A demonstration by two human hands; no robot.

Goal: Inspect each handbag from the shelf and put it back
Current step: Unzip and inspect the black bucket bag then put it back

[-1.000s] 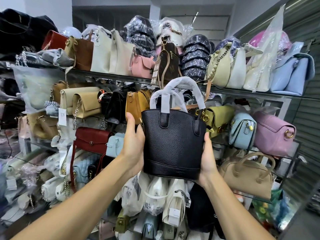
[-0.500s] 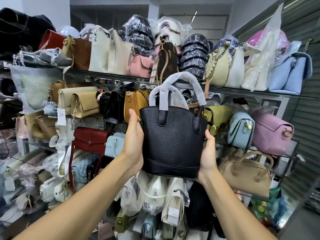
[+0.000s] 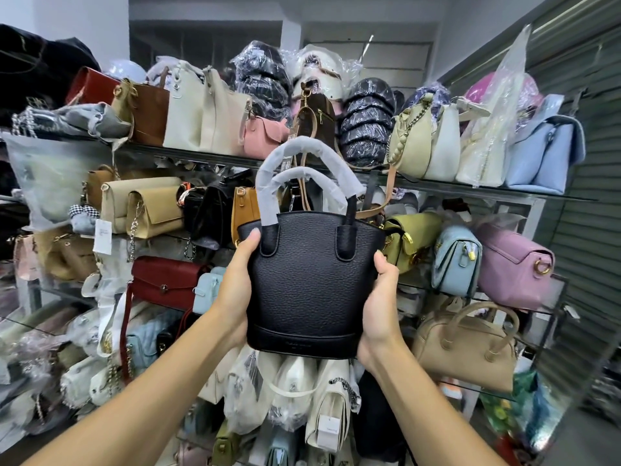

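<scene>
Two hands on one black handbag (image 3: 309, 284), held up in the air in front of the shelves (image 3: 437, 187), about at their middle.

At the left part of the middle shelf, a tan flap bag (image 3: 154, 213); below it, a dark red bag (image 3: 164, 280) with a long strap hanging down.

Next, the left hand (image 3: 240, 284): palm pressed against the left side of the handbag, thumb laid over the front near the base of the left handle, other fingers hidden behind the bag. Gripping it firmly.

Handbag upright, only slightly tilted, of pebbled leather. Its two handles (image 3: 302, 163) wrapped in white foam and standing up above the rim, in front of the edge of the top shelf.

After it, the right hand (image 3: 381, 307): lower than the left, cupping the lower right corner, thumb up along the right side, fingers again hidden behind. Also gripping.

Further right on the middle shelf, a light blue bag (image 3: 457, 260) just beside a lilac bag (image 3: 514, 267). Under these, near the right edge, a beige handbag (image 3: 467, 348) with two rounded handles.
</scene>
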